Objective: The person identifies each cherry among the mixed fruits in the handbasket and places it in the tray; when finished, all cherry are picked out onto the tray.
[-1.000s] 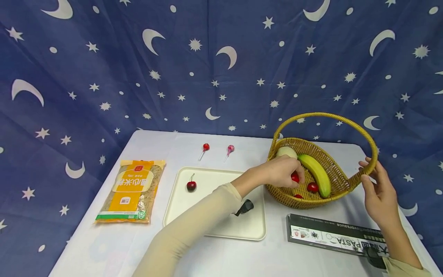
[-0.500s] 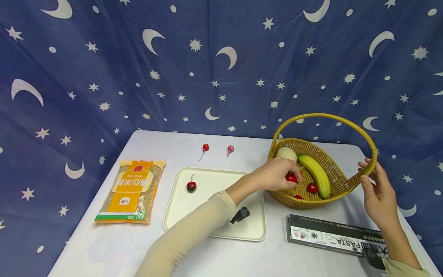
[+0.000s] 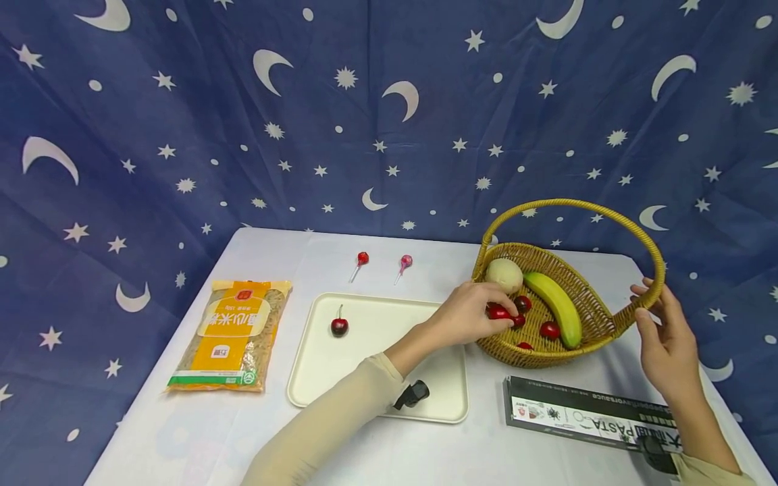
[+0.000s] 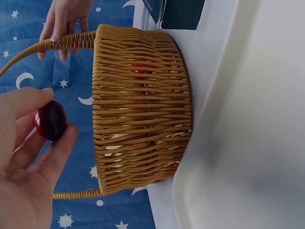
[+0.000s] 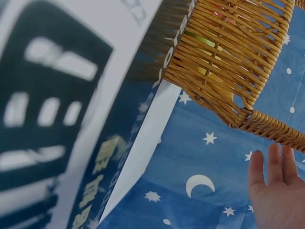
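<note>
Left hand (image 3: 467, 314) pinches cherry (image 4: 51, 120) at 9 o'clock of wicker basket (image 3: 588, 305); right hand (image 3: 668, 345), fingers spread, touches handle (image 3: 568, 202) at 3.

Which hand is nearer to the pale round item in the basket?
Left. The left hand, pinching a red fruit, is just on the near side of the pale round item; the right hand is across the basket, at its handle.
</note>
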A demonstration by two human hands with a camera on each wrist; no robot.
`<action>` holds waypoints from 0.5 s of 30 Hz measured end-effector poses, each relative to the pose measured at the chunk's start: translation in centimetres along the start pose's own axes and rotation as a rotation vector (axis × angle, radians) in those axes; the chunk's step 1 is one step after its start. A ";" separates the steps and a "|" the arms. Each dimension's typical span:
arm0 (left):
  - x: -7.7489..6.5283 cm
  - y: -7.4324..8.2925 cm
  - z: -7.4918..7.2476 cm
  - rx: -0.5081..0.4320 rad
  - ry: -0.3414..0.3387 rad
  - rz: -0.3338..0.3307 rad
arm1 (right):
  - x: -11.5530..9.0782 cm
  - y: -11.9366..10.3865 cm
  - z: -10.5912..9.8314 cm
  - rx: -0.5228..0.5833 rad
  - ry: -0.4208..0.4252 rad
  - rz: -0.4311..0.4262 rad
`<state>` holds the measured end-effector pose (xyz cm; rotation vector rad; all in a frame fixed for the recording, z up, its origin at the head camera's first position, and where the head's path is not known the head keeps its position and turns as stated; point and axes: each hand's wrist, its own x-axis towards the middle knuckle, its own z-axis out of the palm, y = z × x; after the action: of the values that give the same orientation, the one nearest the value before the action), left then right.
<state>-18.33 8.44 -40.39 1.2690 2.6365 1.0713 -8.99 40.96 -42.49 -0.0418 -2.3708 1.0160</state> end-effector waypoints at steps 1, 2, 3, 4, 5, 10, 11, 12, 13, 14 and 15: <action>-0.2 -0.1 0.0 -0.008 0.016 0.003 | 0.0 0.0 0.0 0.002 0.000 0.002; -0.4 -0.1 0.0 -0.015 0.033 0.008 | 0.0 0.0 0.0 0.001 0.000 0.003; -0.6 -0.1 0.0 -0.021 0.049 0.014 | -0.1 0.0 0.0 0.002 0.000 0.004; -0.8 -0.2 0.0 -0.027 0.063 0.019 | -0.1 0.0 0.0 0.001 0.000 0.004; -1.0 -0.2 0.0 -0.026 0.075 0.023 | -0.1 0.0 0.0 0.001 -0.001 0.004; -2.0 -0.1 0.0 -0.044 0.117 0.040 | 0.0 0.0 0.0 0.004 0.004 0.001; -2.2 -0.1 0.0 -0.046 0.125 0.046 | 0.0 -0.1 0.0 0.004 0.006 0.001; -2.4 0.0 0.0 -0.043 0.134 0.052 | 0.0 -0.1 0.0 0.004 0.007 0.001; -2.6 0.0 0.0 -0.032 0.142 0.061 | 0.1 -0.1 0.0 0.003 0.009 0.002; -2.7 0.1 0.0 -0.018 0.150 0.071 | 0.1 -0.1 0.0 0.002 0.008 0.003; -2.9 0.1 -0.1 -0.004 0.161 0.081 | 0.1 -0.1 0.0 0.000 0.008 0.005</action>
<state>-16.32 6.42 -41.03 1.3543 2.7154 1.2398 -9.02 40.92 -42.40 -0.0519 -2.3646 1.0158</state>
